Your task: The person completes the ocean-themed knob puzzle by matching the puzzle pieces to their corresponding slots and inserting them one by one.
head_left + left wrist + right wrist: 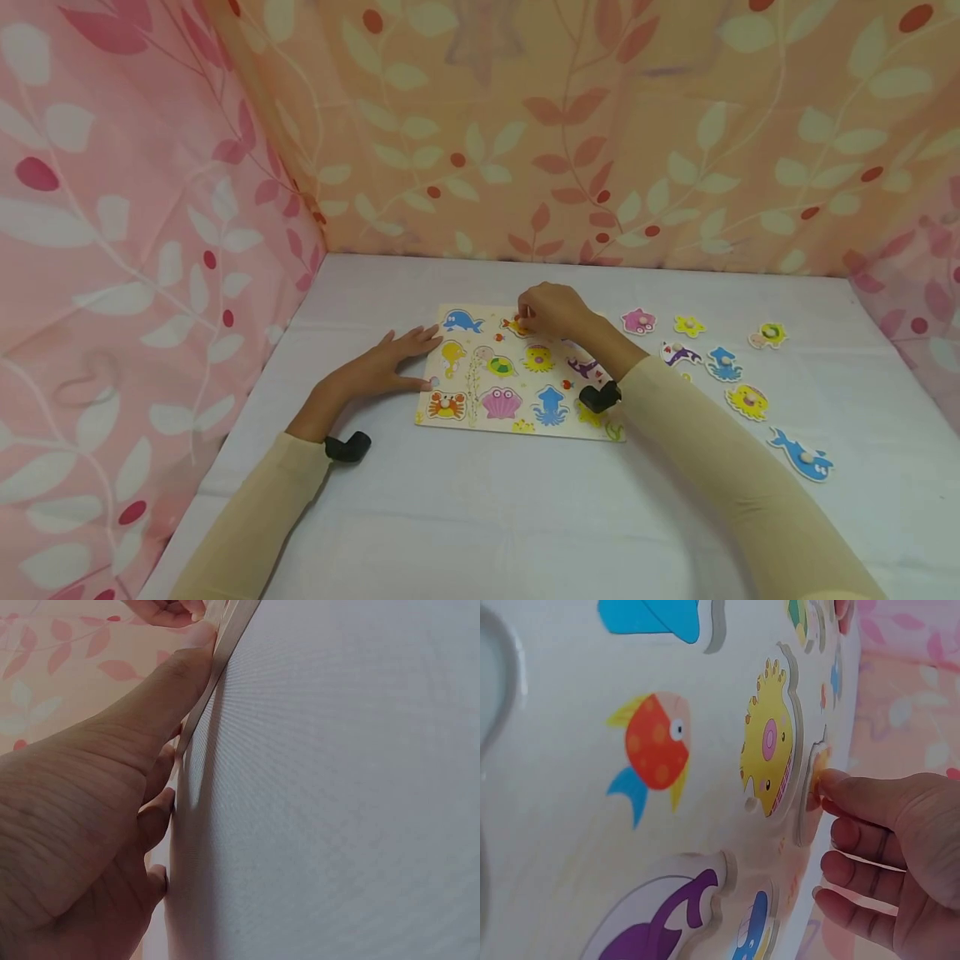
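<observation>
A wooden puzzle board (487,425) printed with sea animals lies on the white table. My right hand (557,311) is over its upper middle, thumb and fingertips pinching a small orange fish piece (513,326). Seen from the right wrist, the thumb (840,784) is on the orange piece, which sits at its outline in the board; the other fingers are bent beside it. My left hand (397,360) rests at the board's left edge, fingers spread, thumb and fingertips touching the rim. A crab piece (447,406) with a knob sits at the lower left of the board.
Right of the board lie several loose knobbed pieces: a pink one (639,322), a yellow star (688,326), a turtle (769,336), a purple-and-white one (680,355), a blue squid (723,365), a yellow octopus (747,402) and a blue whale (802,456). Patterned cloth (480,125) stands behind the table.
</observation>
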A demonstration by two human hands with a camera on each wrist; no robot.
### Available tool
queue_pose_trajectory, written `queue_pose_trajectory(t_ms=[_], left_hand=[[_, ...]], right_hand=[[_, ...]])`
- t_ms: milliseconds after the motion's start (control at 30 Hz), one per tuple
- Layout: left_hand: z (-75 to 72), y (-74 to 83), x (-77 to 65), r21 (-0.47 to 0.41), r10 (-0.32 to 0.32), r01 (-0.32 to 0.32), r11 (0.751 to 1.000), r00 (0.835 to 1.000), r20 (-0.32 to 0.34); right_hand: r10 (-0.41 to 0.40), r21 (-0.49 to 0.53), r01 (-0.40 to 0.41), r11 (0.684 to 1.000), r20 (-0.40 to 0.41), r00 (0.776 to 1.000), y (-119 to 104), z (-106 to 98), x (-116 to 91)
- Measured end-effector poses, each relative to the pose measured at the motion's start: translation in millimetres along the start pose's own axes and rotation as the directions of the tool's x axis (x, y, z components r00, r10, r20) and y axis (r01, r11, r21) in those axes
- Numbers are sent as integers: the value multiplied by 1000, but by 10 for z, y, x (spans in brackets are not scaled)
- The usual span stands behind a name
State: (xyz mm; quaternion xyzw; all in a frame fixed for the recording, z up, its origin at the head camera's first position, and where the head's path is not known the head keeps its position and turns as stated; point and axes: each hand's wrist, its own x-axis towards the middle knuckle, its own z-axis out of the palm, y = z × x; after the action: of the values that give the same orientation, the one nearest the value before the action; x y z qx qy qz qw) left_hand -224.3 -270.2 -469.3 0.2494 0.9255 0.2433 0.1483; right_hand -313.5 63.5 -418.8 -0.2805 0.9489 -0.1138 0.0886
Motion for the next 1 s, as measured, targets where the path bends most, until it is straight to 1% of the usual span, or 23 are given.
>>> queue_pose_trajectory(t_ms=[133,333,600,767,867,1000], left_hand=[[-1,2,2,0,-4,4,1000,1000,6],[-4,18,10,2,-6,6,1000,1000,10],[11,19,15,2,-2,2,1000,1000,8],[-11,23,5,3,3,-3,1000,1000,1],[-21,13,-3,3,4,-4,1000,1000,-2],[-22,-5,-1,-2,6,-6,1000,1000,6]], right_hand=[[0,4,0,1000,8,1000,-5,17,7],[13,19,-13,1000,-3,1000,-14,24,4],[29,45,-28,999,-14,999,-20,26,-13],[43,63,-42,997,-14,999,-37,17,-13],[32,53,-31,998,-7,999,-53,-6,-29],[32,26,-32,999,2,999,-63,-86,-111]])
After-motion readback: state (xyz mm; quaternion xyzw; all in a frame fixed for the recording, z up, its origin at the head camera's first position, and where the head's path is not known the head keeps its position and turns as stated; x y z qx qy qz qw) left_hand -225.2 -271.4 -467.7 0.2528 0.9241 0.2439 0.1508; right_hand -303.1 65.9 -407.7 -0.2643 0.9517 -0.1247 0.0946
